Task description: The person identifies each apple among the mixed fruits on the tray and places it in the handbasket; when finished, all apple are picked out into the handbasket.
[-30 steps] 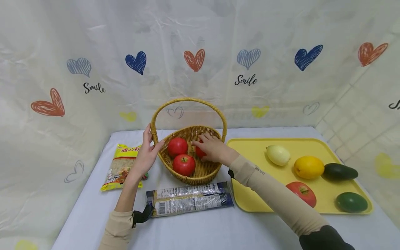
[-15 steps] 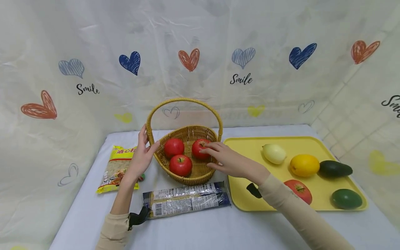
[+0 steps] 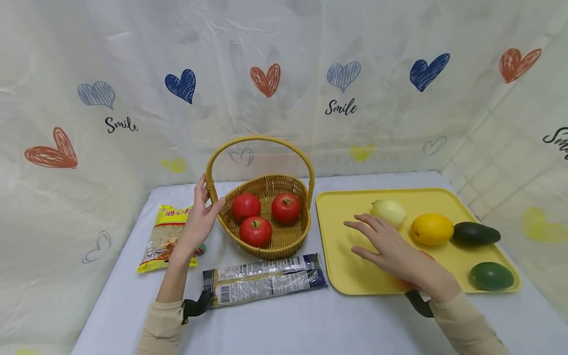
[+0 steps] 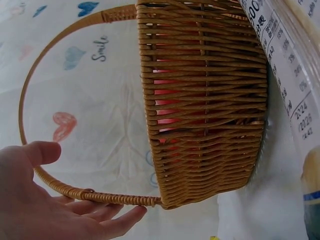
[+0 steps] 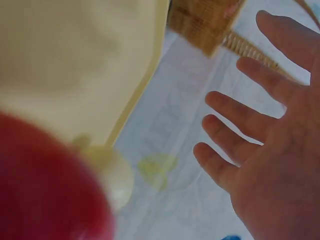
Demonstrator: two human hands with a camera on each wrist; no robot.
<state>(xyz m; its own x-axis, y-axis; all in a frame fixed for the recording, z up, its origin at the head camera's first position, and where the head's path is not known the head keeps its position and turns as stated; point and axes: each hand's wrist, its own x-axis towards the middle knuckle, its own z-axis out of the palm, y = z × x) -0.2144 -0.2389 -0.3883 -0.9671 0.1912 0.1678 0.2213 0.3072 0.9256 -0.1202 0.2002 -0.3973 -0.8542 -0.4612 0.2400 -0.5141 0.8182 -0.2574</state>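
A wicker basket (image 3: 277, 252) with a tall arched handle stands at the middle of the table, with three red apples (image 3: 286, 208) inside. My left hand (image 3: 197, 227) is at the basket's left side. In the left wrist view, its fingers (image 4: 120, 222) extend behind the handle's lower end, touching it, while the thumb stands apart. My right hand (image 3: 392, 249) hovers over the yellow tray (image 3: 339, 246), fingers spread and nothing held. Beneath it another red apple (image 5: 45, 190) is mostly hidden in the head view. A pale onion-like vegetable (image 3: 389, 213) lies just beyond that hand.
The tray also bears a lemon (image 3: 432, 229), a dark green avocado-like item (image 3: 476, 233) and a green oval fruit (image 3: 491, 276). A long printed packet (image 3: 266, 281) lies before the basket. A yellow pasta bag (image 3: 166, 239) and a small round item (image 3: 201, 249) lie left.
My right hand has let go of the apple at the basket's right side and moved right, over the tray. My left hand has stayed at the handle. The view has shifted slightly.
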